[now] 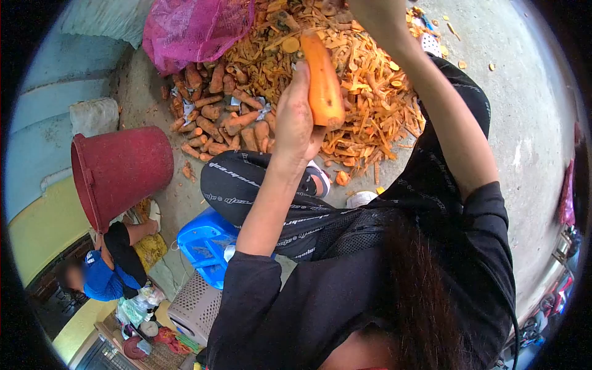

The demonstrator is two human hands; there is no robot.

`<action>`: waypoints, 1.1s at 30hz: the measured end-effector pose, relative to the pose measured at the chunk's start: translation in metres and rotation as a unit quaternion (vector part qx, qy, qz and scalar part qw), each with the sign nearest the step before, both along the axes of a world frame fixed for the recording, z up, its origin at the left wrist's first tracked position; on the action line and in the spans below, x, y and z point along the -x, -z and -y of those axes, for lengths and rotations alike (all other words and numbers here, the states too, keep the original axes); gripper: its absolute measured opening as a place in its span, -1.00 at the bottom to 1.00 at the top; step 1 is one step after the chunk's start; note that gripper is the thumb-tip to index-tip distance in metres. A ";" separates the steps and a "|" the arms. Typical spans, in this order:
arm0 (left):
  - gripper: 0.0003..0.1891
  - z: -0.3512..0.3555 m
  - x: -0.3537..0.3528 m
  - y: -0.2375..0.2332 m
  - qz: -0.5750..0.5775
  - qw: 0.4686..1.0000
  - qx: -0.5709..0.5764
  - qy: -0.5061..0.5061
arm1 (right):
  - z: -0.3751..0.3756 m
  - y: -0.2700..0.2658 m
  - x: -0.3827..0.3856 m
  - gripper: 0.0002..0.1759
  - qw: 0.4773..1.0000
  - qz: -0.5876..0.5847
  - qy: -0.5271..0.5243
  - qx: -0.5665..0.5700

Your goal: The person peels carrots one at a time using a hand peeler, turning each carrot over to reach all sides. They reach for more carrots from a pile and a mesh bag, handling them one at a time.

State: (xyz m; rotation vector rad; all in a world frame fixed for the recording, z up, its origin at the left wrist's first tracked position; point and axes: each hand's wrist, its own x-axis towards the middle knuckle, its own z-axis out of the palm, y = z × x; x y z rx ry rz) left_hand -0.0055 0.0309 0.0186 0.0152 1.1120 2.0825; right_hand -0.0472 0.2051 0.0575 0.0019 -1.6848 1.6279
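Hands, two: your left hand was curled closed around one orange carrot, thumb along its side, the carrot's thick end toward you; your right hand was cut off by the top edge, so its grip could not be told. Held carrot: one, above one heap of peelings. Rough carrots: dozens, overlapping too much for an exact count, on the floor beside the peelings. Containers, three: one red bucket, tilted, its inside out of sight; one pink mesh bag, contents unclear; one grey-brown crate, contents not visible. Other persons nearby, at least one, near the bucket's rim.
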 end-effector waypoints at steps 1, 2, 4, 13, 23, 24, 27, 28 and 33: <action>-0.55 -0.001 -0.001 0.000 -0.005 1.000 0.009 0.006 | -0.008 0.001 0.006 -0.62 0.986 -0.040 0.099 -0.125; -0.52 -0.002 0.001 -0.003 0.000 1.000 0.000 0.011 | -0.012 0.003 0.005 -0.65 0.984 -0.004 0.111 -0.136; -0.52 0.001 0.005 0.000 0.005 1.000 -0.014 -0.011 | -0.010 -0.004 -0.001 -0.70 0.985 0.053 0.070 -0.152; -0.58 0.006 0.019 0.008 -0.053 0.992 0.034 -0.107 | 0.025 0.010 -0.040 -0.62 0.884 0.399 -0.197 -0.143; -0.60 0.009 0.028 0.006 -0.018 0.989 0.013 -0.144 | 0.040 0.020 -0.050 -0.37 0.876 0.255 -0.154 -0.379; -0.60 0.007 0.027 0.004 -0.017 0.989 0.010 -0.146 | 0.039 0.004 -0.054 -0.46 0.876 0.299 -0.194 -0.324; -0.56 0.013 0.034 0.014 -0.002 0.989 -0.019 -0.145 | 0.015 -0.002 -0.045 -0.57 0.903 0.207 -0.145 -0.346; -0.56 0.014 0.035 0.013 0.014 0.990 -0.037 -0.137 | 0.006 0.010 -0.037 -0.57 0.907 0.180 -0.074 -0.374; -0.51 0.016 0.039 0.016 0.067 0.989 -0.072 -0.112 | 0.008 -0.012 -0.042 -0.60 0.974 0.204 -0.087 -0.043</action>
